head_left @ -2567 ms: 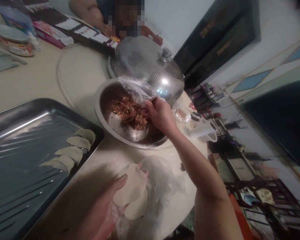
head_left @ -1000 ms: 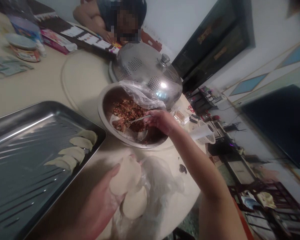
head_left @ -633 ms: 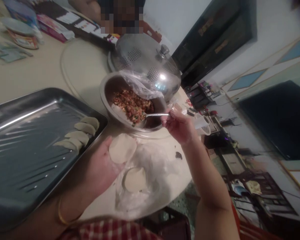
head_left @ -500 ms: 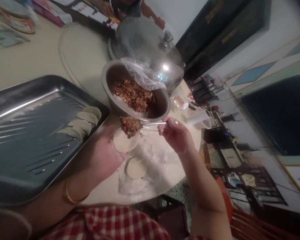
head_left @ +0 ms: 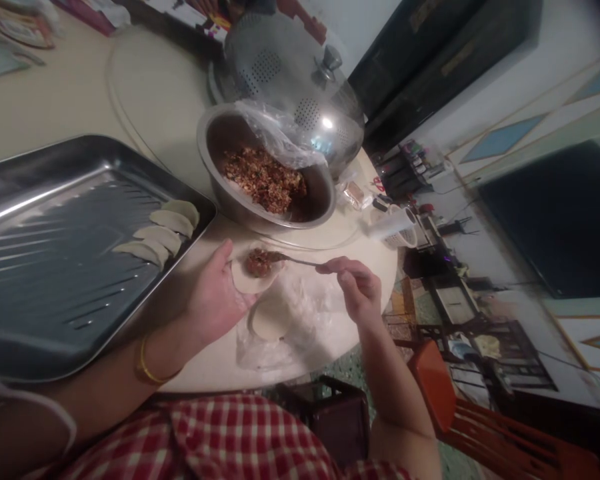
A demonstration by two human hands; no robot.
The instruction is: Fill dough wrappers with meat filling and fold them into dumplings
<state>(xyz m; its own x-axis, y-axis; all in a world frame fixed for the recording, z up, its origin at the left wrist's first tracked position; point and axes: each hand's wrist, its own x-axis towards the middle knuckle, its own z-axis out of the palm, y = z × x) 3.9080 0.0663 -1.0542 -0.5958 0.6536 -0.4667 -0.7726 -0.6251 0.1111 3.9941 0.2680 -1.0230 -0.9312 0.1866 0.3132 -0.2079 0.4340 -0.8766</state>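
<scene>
A round dumpling wrapper lies across the fingers of my left hand, which cups it from the left with the thumb up. On the wrapper sits a lump of meat filling. My right hand is closed round the handle of a spoon, whose tip presses into that filling. Beyond my hands a steel bowl holds more filling, with a plastic bag draped over its far rim. Below the hands another wrapper rests on a floury plastic sheet.
At left a large metal tray carries several folded dumplings. Behind the bowl leans a perforated steel lid. A white cup-like container stands near the table's right edge. An orange chair is at lower right.
The filling has gone from the raised spoon down onto the wrapper. My right hand has turned, with the spoon now angled into the filling. The view has shifted slightly.
</scene>
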